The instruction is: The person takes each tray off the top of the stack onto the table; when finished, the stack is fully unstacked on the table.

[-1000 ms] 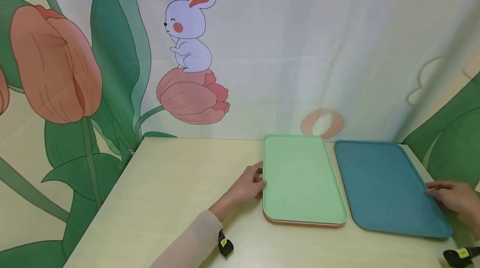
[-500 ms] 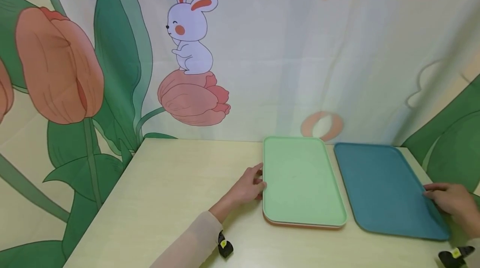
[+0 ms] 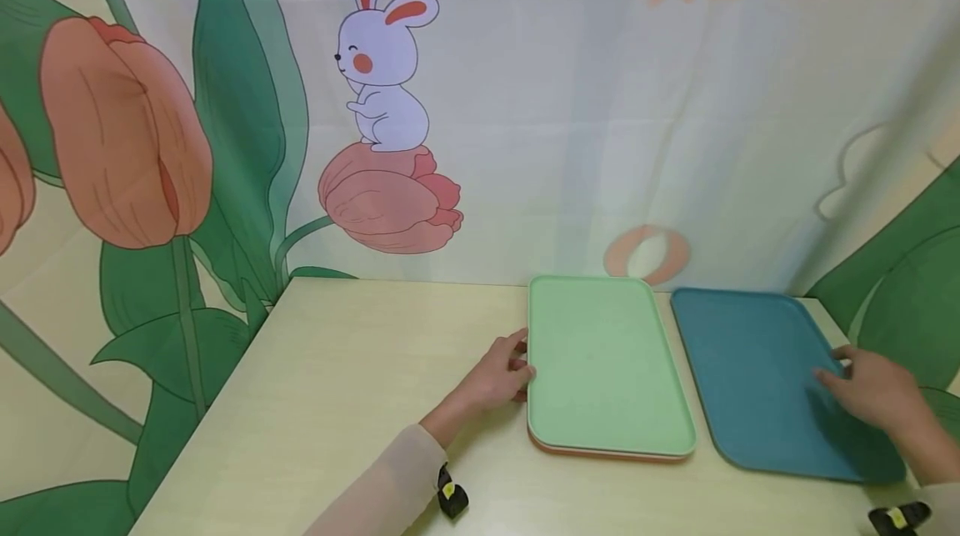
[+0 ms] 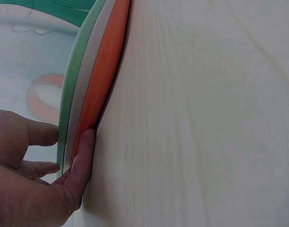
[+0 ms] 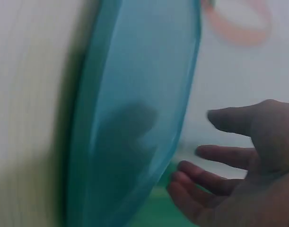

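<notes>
In the head view a light green tray (image 3: 607,369) lies on top of a stack on the table. From the left wrist view, a pale tray (image 4: 84,67) and an orange tray (image 4: 102,67) sit beneath it. My left hand (image 3: 497,371) grips the stack's left edge, thumb at the green rim and a finger along the orange tray's side. To the right lies a blue tray (image 3: 750,378). Over its right side hovers my right hand (image 3: 873,386), fingers loosely spread and holding nothing; the right wrist view shows these fingers apart from the rim.
A pale wood-grain table (image 3: 360,378) stretches left of the stack. Behind it hangs a curtain (image 3: 525,102) printed with a rabbit and tulips, close to the trays' far edges. A narrow gap separates the green and blue trays.
My right hand has let go of the blue tray's right edge and moved inward over the tray. The left hand keeps its grip on the stack.
</notes>
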The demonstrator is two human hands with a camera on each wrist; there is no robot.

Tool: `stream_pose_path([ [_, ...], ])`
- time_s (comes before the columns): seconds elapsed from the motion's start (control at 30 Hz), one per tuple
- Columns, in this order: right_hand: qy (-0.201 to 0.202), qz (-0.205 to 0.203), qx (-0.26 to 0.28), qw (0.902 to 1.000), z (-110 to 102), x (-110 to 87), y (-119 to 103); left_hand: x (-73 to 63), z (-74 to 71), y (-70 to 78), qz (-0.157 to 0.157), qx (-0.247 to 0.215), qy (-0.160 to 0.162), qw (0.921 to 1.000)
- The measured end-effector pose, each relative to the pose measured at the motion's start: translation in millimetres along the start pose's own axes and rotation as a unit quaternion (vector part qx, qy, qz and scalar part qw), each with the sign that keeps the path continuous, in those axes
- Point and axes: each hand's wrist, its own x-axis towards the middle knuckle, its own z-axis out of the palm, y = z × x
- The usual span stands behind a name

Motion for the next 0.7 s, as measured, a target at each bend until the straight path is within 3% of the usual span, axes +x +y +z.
stream_pose_path([
  [0.13,0.04,-0.059,0.051,0.9961,2.2,-5.1,-46.3,1.2,0.6,-1.2,-0.003,0.002,0.003,1.0],
  [0.23,0.021,-0.088,0.102,0.9907,5.8,-8.7,-85.4,2.2,0.6,-2.5,-0.004,0.001,0.007,1.0],
  [0.4,-0.02,-0.102,0.15,0.9833,19.2,-13.1,-139.4,1.8,0.2,-2.5,0.001,0.007,0.012,0.9999],
  [0.53,-0.035,-0.111,0.165,0.9794,30.8,-14.5,-162.8,0.8,1.6,-2.1,0.005,0.012,0.016,0.9998],
  [0.7,-0.045,-0.109,0.172,0.978,42.6,-10.9,-174.4,-0.8,2.7,-2.6,0.003,0.008,0.029,0.9995],
])
